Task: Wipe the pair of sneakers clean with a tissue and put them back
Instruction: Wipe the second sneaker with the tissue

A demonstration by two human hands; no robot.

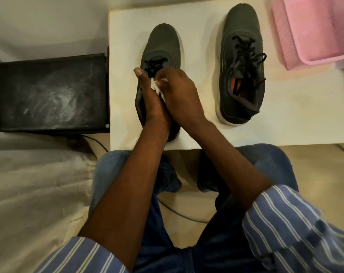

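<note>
Striped sleeves and both bare forearms fill the near foreground, reaching over blue-jeaned knees to a white table. Two dark grey sneakers stand upright on it, toes toward the far edge, well apart. On the left sneaker, near the table's left edge with its heel at the near edge, both hands meet. Lying along that shoe's opening, the left hand has its thumb stretched straight toward the laces; its other fingers are hidden, so I cannot tell whether they grip. Fingers of the right hand curl around a crumpled white tissue, pressing it against the shoe by the laces. Nobody touches the right sneaker, which shows an orange lining. At the far right corner sits a pink basket. A black box stands beside the table's left edge.
</note>
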